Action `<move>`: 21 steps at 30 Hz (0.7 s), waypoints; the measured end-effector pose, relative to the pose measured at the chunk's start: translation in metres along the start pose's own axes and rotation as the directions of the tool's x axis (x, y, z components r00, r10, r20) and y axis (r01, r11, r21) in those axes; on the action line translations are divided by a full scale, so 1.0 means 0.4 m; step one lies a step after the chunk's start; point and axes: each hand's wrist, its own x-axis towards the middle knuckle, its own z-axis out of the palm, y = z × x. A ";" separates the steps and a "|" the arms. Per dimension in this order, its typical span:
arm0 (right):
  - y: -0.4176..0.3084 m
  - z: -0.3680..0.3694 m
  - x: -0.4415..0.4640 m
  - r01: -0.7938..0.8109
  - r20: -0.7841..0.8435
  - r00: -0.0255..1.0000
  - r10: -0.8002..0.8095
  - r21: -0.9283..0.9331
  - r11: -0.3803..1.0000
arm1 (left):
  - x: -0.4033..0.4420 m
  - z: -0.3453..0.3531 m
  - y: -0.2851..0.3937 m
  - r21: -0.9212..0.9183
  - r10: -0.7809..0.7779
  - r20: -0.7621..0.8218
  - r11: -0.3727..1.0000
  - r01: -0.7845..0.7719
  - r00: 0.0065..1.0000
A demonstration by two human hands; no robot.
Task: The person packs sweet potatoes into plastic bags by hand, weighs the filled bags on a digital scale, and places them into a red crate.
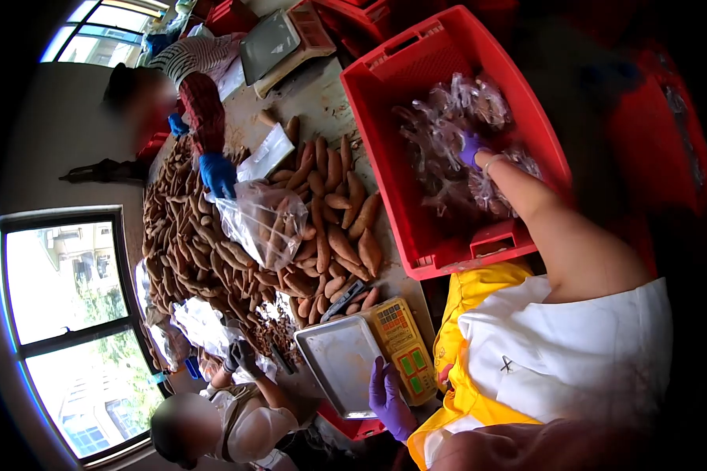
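My right hand (pixel 471 149), in a purple glove, reaches into a red crate (pixel 377 157). Its fingers are closed at the top of a clear plastic bag (pixel 448 145), partly hidden among several filled bags (pixel 491 106). My left hand (pixel 389 399), also gloved in purple, has its fingers stretched out at the edge of the metal pan (pixel 338 365) of a yellow scale (pixel 401 337). Nothing shows in that hand, and the pan carries nothing. A dark tool-like object (pixel 343 300) lies by the scale, beside the sweet potatoes (pixel 342 243).
A large heap of sweet potatoes (pixel 184 251) covers much of the table. Across it, a co-worker's blue-gloved hand (pixel 218 174) holds a clear bag (pixel 263 224) with sweet potatoes. Another co-worker's dark-gloved hands (pixel 243 357) are near white bags. A second scale (pixel 279 47) stands beyond the crate.
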 end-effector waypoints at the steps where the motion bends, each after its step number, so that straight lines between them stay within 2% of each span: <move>1: -0.007 -0.030 0.000 0.053 0.055 0.997 -0.054 0.011 0.999 | 0.003 -0.003 -0.010 -0.026 -0.011 0.027 1.000 0.012 1.000; 3: -0.054 -0.089 0.014 0.049 0.085 0.995 -0.046 -0.034 0.998 | 0.001 -0.007 -0.018 -0.069 -0.042 0.029 0.997 0.044 0.999; 5: -0.172 -0.167 0.003 0.082 -0.018 0.996 -0.084 -0.092 0.992 | -0.008 -0.008 -0.019 -0.110 -0.076 -0.029 0.991 0.072 0.997; 6: -0.243 -0.194 -0.011 0.175 -0.091 0.979 -0.184 -0.097 0.980 | -0.014 -0.006 -0.021 -0.132 -0.114 -0.045 0.986 0.107 0.992; 7: -0.296 -0.151 -0.009 0.487 -0.449 0.775 -0.444 -0.022 0.873 | -0.019 -0.003 -0.033 -0.182 -0.131 -0.077 0.977 0.115 0.988; 8: -0.409 -0.171 -0.041 0.485 -0.421 0.794 -0.439 0.002 0.874 | -0.024 -0.002 -0.050 -0.193 -0.139 -0.101 0.974 0.118 0.985; 9: -0.511 -0.181 -0.075 0.651 -0.456 0.714 -0.532 0.151 0.744 | -0.029 -0.003 -0.068 -0.215 -0.134 -0.093 0.970 0.111 0.987; 10: -0.620 -0.165 -0.118 0.746 -0.494 0.652 -0.576 0.280 0.604 | -0.036 -0.002 -0.079 -0.234 -0.125 -0.086 0.967 0.102 0.988; 11: -0.723 -0.145 -0.156 0.780 -0.495 0.619 -0.610 0.480 0.401 | -0.044 0.009 -0.061 -0.224 -0.120 -0.107 0.970 0.094 0.987; 12: -0.818 -0.122 -0.193 0.825 -0.519 0.526 -0.673 0.505 0.255 | -0.053 0.016 -0.056 -0.229 -0.118 -0.135 0.970 0.085 0.984; 13: -0.911 -0.072 -0.218 0.816 -0.497 0.532 -0.685 0.518 0.257 | -0.061 0.021 -0.054 -0.206 -0.113 -0.142 0.975 0.082 0.983; 14: -0.999 -0.049 -0.243 0.862 -0.585 0.422 -0.693 0.495 0.107 | -0.069 0.025 -0.054 -0.182 -0.106 -0.151 0.980 0.077 0.983; 16: -1.150 -0.021 -0.249 0.865 -0.546 0.464 -0.698 0.449 0.224 | -0.095 0.031 -0.069 -0.241 -0.126 -0.209 0.968 0.074 0.970; 18: -1.283 0.005 -0.232 0.754 -0.388 0.652 -0.652 0.424 0.502 | -0.128 0.037 -0.064 -0.286 -0.194 -0.282 0.952 0.111 0.939; 19: -1.318 -0.030 -0.244 0.633 -0.172 0.751 -0.638 0.465 0.619 | -0.144 0.038 -0.083 -0.296 -0.195 -0.307 0.950 0.101 0.932; 20: -1.362 -0.021 -0.253 0.616 -0.185 0.784 -0.592 0.345 0.708 | -0.163 0.037 -0.112 -0.317 -0.224 -0.345 0.942 0.112 0.911; 21: -1.391 -0.031 -0.271 0.565 -0.077 0.812 -0.578 0.351 0.747 | -0.179 0.035 -0.135 -0.340 -0.254 -0.380 0.933 0.121 0.889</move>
